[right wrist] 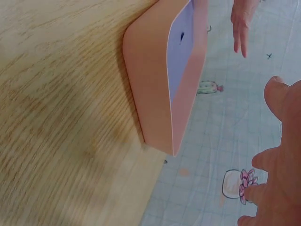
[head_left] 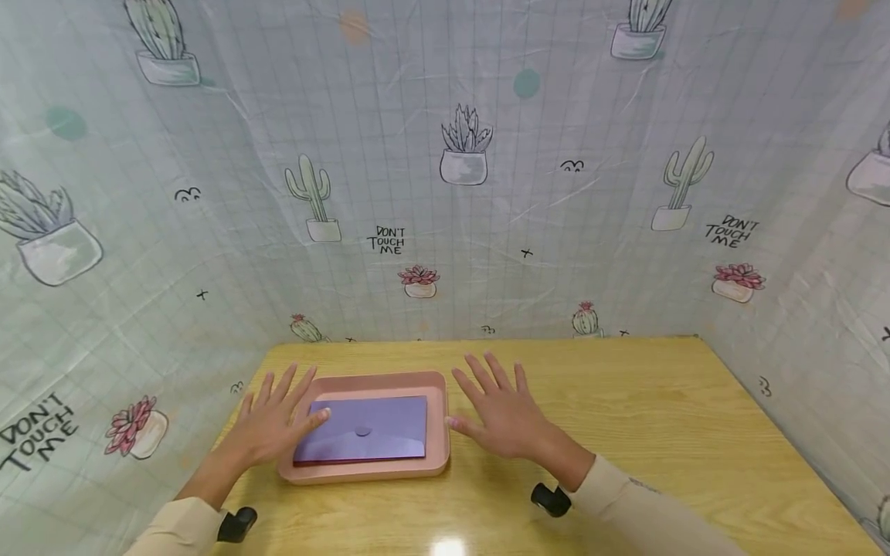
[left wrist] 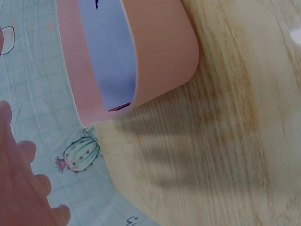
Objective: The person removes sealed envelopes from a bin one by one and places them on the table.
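A purple envelope (head_left: 389,425) with a small rounded flap notch lies flat inside a shallow pink tray (head_left: 437,432). Red shows along the envelope's lower edge, perhaps another one beneath. My left hand (head_left: 273,421) is spread over the tray's left side, fingers straight, holding nothing. In the head view its thumb overlaps the envelope's corner, while the left wrist view has the fingers apart from the tray wall (left wrist: 162,44). Just right of the tray, my right hand (head_left: 506,417) hovers with fingers fanned out and nothing in it. The right wrist view shows a gap between it and the tray (right wrist: 148,75).
The tray stands on the left part of a wood-grain table (head_left: 647,432). A pale cloth (head_left: 528,232) printed with cacti hangs behind the table and along both sides. Each wrist carries a black camera mount, such as the right one (head_left: 551,500).
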A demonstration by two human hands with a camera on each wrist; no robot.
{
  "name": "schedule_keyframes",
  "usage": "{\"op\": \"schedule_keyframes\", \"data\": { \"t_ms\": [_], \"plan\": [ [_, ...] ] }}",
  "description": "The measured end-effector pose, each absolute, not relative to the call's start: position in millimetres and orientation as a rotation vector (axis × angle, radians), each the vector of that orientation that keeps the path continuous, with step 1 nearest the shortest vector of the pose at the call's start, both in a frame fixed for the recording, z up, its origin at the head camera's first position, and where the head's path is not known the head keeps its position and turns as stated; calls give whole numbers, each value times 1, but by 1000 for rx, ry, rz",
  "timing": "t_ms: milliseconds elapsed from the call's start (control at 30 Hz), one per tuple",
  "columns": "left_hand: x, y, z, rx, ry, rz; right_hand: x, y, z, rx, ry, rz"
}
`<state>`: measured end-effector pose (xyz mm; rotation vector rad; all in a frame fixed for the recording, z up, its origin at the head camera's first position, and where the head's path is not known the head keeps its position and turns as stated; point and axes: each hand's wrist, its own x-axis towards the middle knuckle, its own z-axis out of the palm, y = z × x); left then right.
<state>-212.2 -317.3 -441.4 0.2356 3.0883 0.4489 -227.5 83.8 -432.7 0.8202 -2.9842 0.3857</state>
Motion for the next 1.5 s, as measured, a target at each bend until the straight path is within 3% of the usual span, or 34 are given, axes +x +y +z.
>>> {"op": "schedule_keyframes", "data": {
  "t_ms": [800,1500],
  "plan": [
    [-218,-341,-449,139,2814,804,-225,59,-453,867,-3005,501],
    [-230,-367,-455,-66,2347,1411,-235,40,-453,1027,-2911,1109]
  ]
}}
